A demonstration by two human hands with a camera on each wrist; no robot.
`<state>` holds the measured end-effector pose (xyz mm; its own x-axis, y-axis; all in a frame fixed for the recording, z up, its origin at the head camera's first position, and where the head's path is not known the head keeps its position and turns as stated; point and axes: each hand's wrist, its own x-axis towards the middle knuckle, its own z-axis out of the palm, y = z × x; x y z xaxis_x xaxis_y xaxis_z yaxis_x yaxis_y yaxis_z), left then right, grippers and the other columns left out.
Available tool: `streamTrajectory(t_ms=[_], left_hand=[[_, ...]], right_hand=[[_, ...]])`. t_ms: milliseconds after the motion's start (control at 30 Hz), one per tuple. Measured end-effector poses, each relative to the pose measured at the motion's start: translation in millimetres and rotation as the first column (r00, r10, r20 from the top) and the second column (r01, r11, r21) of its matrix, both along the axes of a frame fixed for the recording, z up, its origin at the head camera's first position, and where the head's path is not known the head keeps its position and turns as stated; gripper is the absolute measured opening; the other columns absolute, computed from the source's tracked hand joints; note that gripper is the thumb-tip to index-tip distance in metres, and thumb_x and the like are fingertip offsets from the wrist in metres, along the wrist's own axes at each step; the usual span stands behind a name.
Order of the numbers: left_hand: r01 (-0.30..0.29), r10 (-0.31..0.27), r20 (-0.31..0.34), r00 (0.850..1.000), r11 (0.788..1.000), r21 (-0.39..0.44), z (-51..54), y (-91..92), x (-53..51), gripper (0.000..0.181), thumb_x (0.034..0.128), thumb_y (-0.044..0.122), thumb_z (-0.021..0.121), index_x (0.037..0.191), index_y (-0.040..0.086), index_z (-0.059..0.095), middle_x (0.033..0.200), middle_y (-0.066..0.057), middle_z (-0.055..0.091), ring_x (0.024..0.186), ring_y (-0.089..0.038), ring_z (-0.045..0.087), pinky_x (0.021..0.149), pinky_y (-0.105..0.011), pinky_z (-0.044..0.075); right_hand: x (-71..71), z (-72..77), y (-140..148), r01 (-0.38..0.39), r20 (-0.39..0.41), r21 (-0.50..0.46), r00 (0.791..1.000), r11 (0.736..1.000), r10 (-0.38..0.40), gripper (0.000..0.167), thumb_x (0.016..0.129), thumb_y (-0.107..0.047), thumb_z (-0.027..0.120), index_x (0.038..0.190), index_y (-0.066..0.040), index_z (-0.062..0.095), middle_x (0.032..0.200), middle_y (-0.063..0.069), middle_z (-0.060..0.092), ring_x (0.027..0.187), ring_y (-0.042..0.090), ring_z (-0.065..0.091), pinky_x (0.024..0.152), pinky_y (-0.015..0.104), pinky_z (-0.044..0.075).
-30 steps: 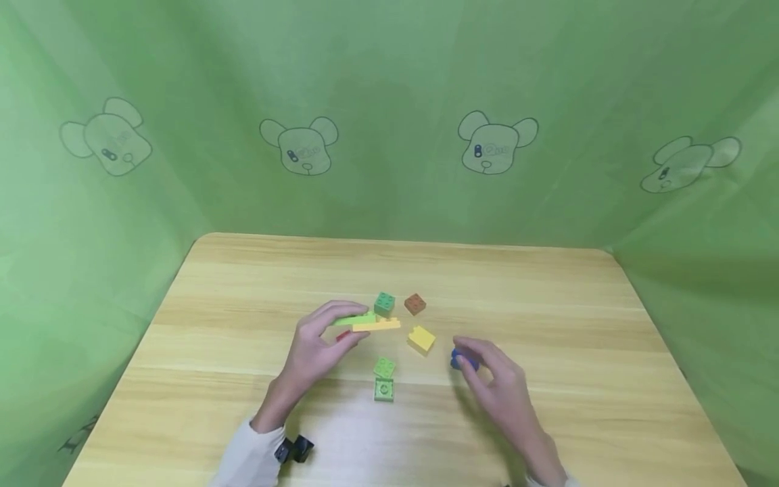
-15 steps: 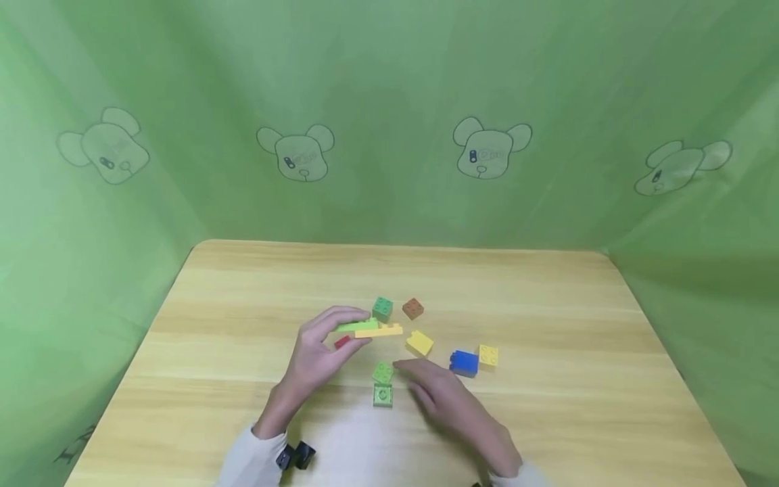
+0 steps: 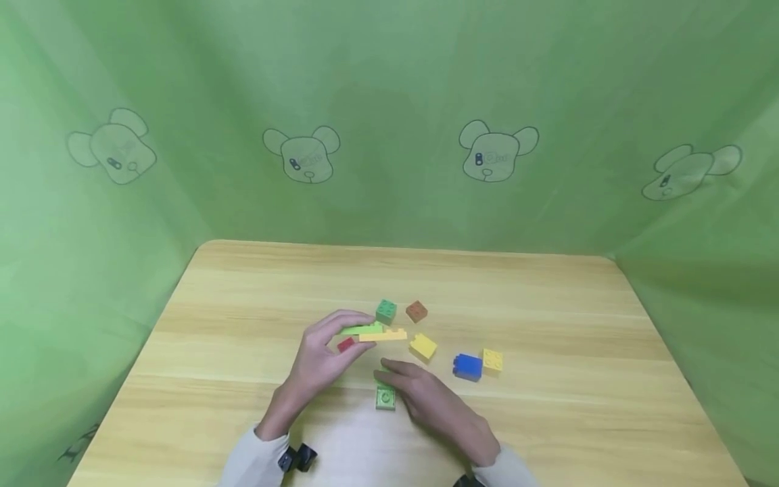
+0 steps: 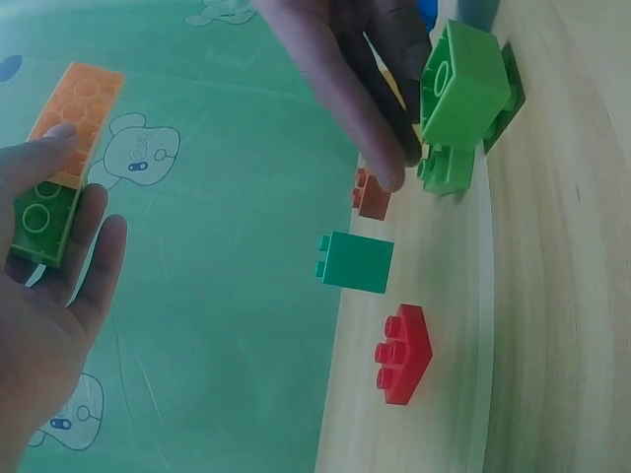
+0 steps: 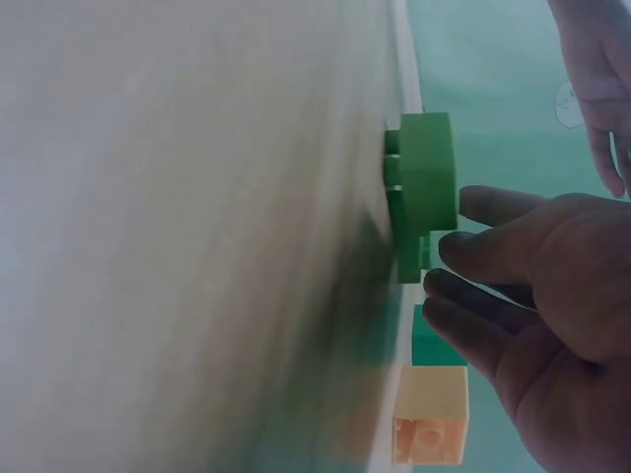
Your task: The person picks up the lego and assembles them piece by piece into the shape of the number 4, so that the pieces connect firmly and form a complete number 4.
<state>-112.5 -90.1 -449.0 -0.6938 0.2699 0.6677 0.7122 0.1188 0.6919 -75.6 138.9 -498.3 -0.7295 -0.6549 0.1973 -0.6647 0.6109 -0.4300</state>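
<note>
My left hand (image 3: pixel 322 348) grips a long light green brick (image 3: pixel 360 329) joined to a long orange brick (image 3: pixel 385 335), raised above the table. Their hollow undersides show in the left wrist view, with the thumb across the orange brick (image 4: pixel 84 113). My right hand (image 3: pixel 429 398) hovers low over the table, fingers loosely extended. Just below its fingertips lies a small light green brick (image 4: pixel 449 169), mostly covered in the head view. Beside it sits another light green brick (image 3: pixel 385 398), upside down. In the right wrist view a gap shows between the fingers and these bricks.
A red brick (image 3: pixel 345 345) lies under the left hand. Behind are a dark green brick (image 3: pixel 386 312) and a brown brick (image 3: pixel 416 312). To the right sit a yellow brick (image 3: pixel 422 347), a blue brick (image 3: pixel 467 367) and a square yellow brick (image 3: pixel 492 362). A green cloth (image 3: pixel 402 203) encloses the table.
My right hand has let go of the blue brick on the right and moved left to the small light green bricks. My left hand keeps its hold, almost still.
</note>
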Motion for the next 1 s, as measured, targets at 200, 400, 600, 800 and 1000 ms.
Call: streamTrajectory(t_ms=[200,400,600,800,1000], left_hand=[[-0.005,0.005,-0.005,1.0,1.0,-0.017,-0.2,0.8,-1.3,0.038,0.0798,-0.009,0.083,0.115,-0.002,0.072,0.115,-0.014,0.074,0.108,-0.028,0.071,0.101,-0.034,0.057],[-0.007,0.007,0.016,1.0,1.0,-0.022,0.0,1.3,-0.9,0.038,0.0802,-0.008,0.083,0.116,-0.002,0.072,0.116,-0.014,0.074,0.109,-0.028,0.07,0.1,-0.035,0.057],[-0.005,0.006,0.05,0.999,1.0,-0.028,0.8,2.0,-0.7,0.04,0.0798,-0.009,0.084,0.117,0.001,0.073,0.118,-0.011,0.074,0.111,-0.027,0.07,0.101,-0.035,0.057],[0.004,-0.003,0.032,0.999,0.999,-0.035,2.9,2.3,-2.4,0.04,0.0804,-0.008,0.084,0.117,0.002,0.073,0.118,-0.011,0.074,0.11,-0.026,0.07,0.101,-0.034,0.057],[0.007,-0.008,-0.018,1.0,0.999,-0.044,5.3,3.7,-5.2,0.039,0.0799,-0.009,0.083,0.116,0.0,0.072,0.116,-0.014,0.074,0.108,-0.028,0.071,0.099,-0.034,0.058]], right_hand=[[-0.5,-5.2,-0.7,0.005,0.005,0.014,1.0,1.0,-0.005,0.031,0.103,-0.001,0.06,0.132,-0.003,0.069,0.138,0.02,0.064,0.126,0.033,0.063,0.106,0.042,0.053],[-1.9,-7.1,0.1,0.017,0.01,-0.013,1.0,1.0,-0.017,0.031,0.098,-0.002,0.068,0.13,-0.004,0.07,0.124,0.013,0.069,0.112,0.024,0.068,0.096,0.032,0.059],[-1.6,-7.8,0.5,0.026,-0.01,-0.009,1.0,1.0,-0.026,0.029,0.093,0.0,0.073,0.122,-0.003,0.073,0.119,0.011,0.068,0.106,0.021,0.068,0.093,0.029,0.06],[-0.2,-5.8,1.1,0.03,-0.038,0.002,0.999,1.0,-0.03,0.028,0.092,-0.001,0.075,0.12,0.0,0.071,0.122,0.015,0.069,0.111,0.026,0.068,0.097,0.037,0.06],[0.7,-4.3,3.8,0.054,-0.001,-0.026,0.999,0.998,-0.054,0.029,0.092,-0.005,0.076,0.121,-0.001,0.07,0.119,0.012,0.071,0.109,0.024,0.069,0.095,0.038,0.06]])
